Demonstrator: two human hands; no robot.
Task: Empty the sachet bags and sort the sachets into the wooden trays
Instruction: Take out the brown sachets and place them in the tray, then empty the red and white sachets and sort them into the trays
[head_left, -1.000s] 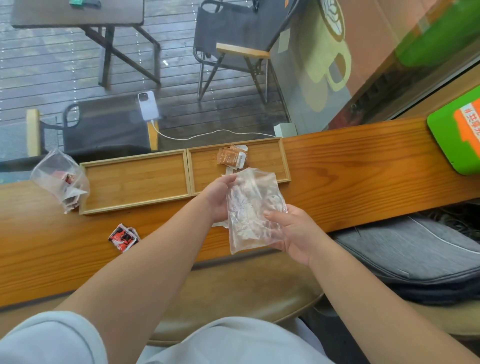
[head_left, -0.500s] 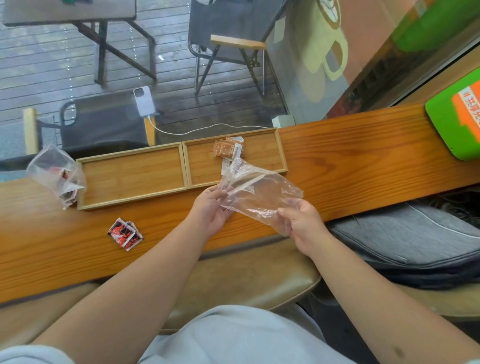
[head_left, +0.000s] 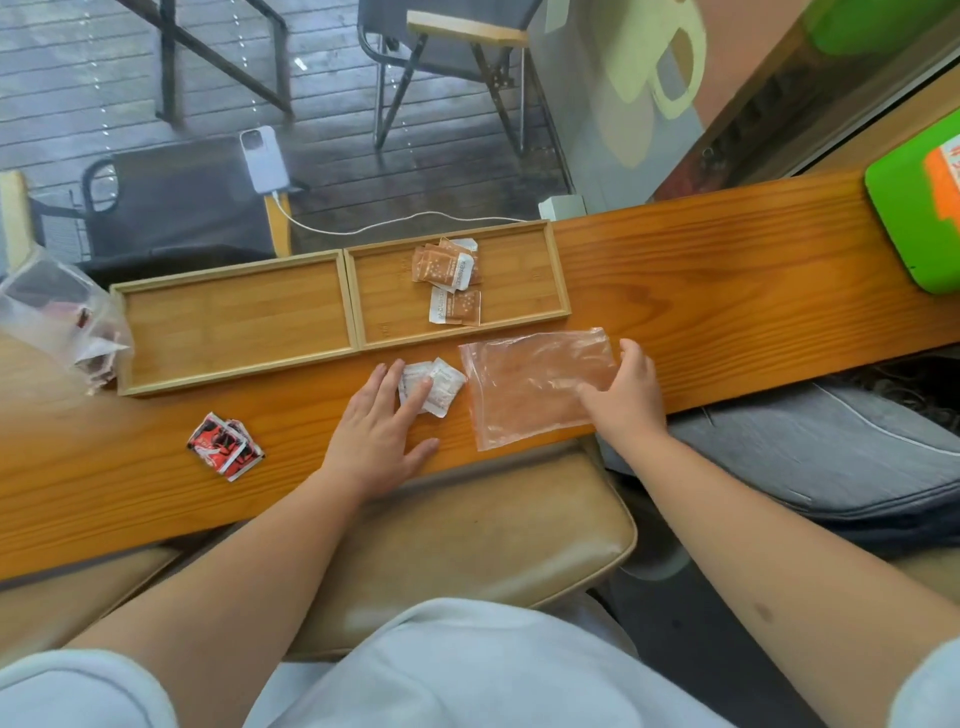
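Head view cuts off our second bag at left, contents blurred. Our left hand lies spread, fingers on white sachets; our right hand, fingers loosely spread, presses the empty bag flat.

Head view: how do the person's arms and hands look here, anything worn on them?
Both forearms are bare from the elbows down to the left hand and right hand. No gloves, rings, watch or bracelets show. Pale grey-blue short sleeves are visible at the lower corners of the frame. Fingernails are short and unpainted.
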